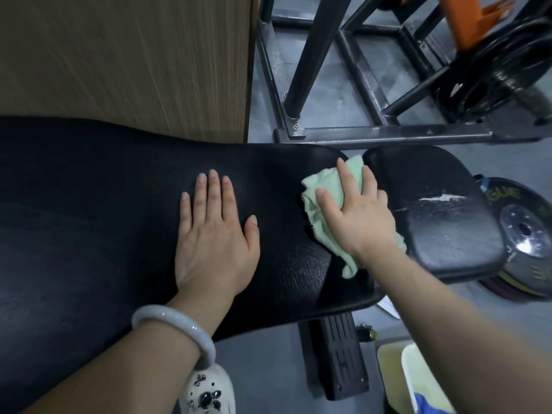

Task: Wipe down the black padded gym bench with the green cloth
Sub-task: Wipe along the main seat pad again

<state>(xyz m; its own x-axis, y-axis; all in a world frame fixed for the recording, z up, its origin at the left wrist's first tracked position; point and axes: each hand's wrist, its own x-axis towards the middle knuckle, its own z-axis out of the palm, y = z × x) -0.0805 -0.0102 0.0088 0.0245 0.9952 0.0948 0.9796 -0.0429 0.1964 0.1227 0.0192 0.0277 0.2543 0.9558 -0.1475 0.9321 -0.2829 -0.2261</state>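
- On the black padded table [89, 189], the left hand [213, 234] lies flat, fingers straight.
- Right hand [358, 216] presses the green cloth [316, 216] near the pad gap.
- Risk: bunched cloth could snag in that gap or skip patches.

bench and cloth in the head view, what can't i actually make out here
- Head view: the bench runs off the left edge, so its far end is unseen.
- The green cloth is partly covered by the right hand; its full size and the padding beneath are hidden.
- The padding under the flat left hand is hidden.
- The weight plate lettering is partly blocked by the seat pad.
- Top right equipment is motion-blurred.
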